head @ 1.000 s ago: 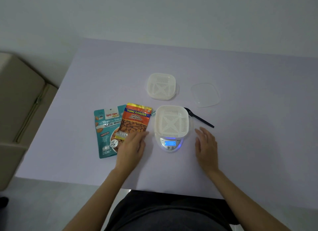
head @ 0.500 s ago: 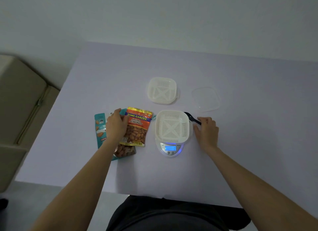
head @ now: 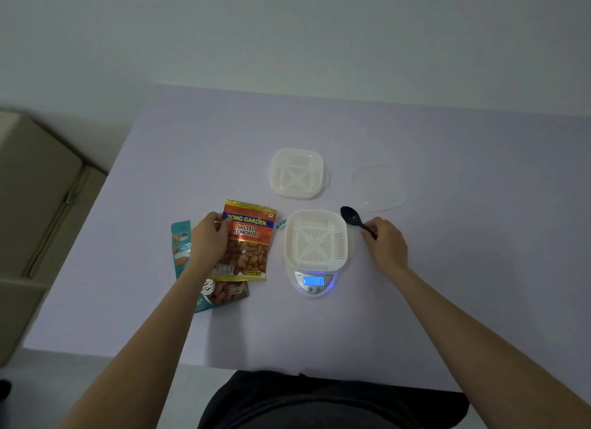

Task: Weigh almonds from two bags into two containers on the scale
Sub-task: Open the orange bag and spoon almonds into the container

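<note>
Left hand (head: 209, 240) is gripping the orange almond bag (head: 248, 243) over the teal bag (head: 180, 246) — right hand (head: 385, 246) is pinching the spoon (head: 355, 219) beside the container (head: 316, 238) on the scale (head: 315, 283); second container (head: 297, 172) is lying nearer the far edge of the desk (head: 479, 300).

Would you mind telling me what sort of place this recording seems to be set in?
Probably a plain room in a home or office, not a fitted kitchen: a lavender table stands against a blank wall, what looks like a beige cushioned seat sits to its left, and a small digital scale rests on the tabletop.
</note>
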